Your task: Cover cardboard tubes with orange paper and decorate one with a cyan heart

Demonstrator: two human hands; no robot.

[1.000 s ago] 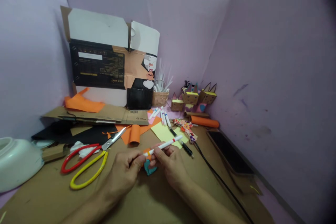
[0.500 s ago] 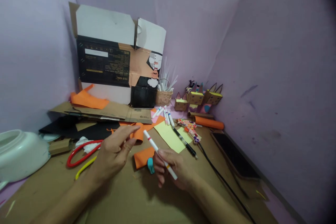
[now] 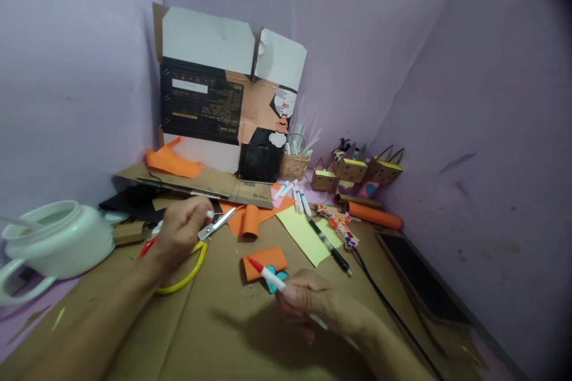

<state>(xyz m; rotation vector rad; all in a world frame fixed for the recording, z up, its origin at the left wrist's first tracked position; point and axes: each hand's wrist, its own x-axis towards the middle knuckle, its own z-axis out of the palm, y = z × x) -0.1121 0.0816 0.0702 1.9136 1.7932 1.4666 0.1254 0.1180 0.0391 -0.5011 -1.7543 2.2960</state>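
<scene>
My right hand (image 3: pixel 308 300) is closed round a white marker (image 3: pixel 273 278), whose bare red tip points up and to the left. Pinched in my left hand (image 3: pixel 185 223) is a small white marker cap (image 3: pixel 210 214). Just behind the marker tip lies an orange paper piece (image 3: pixel 268 259) with a teal cutout (image 3: pixel 276 281) against it. Under and beside my left hand rest scissors (image 3: pixel 196 271) with red and yellow handles, their blades partly open. A rolled orange paper tube (image 3: pixel 250 222) stands to the right of the blades.
Several white markers (image 3: pixel 301 199) lie by yellow paper (image 3: pixel 304 238) and a black pen (image 3: pixel 329 247). A glue gun (image 3: pixel 339 223) trails its cord. A white pot (image 3: pixel 67 244) stands left, a phone (image 3: pixel 420 277) right. Cardboard cat figures (image 3: pixel 353 169) and an unfolded box (image 3: pixel 201 101) line the back.
My left hand has drawn the cap off the marker and moved left, over the scissors. The red tip now shows. The whole view has shifted slightly.
</scene>
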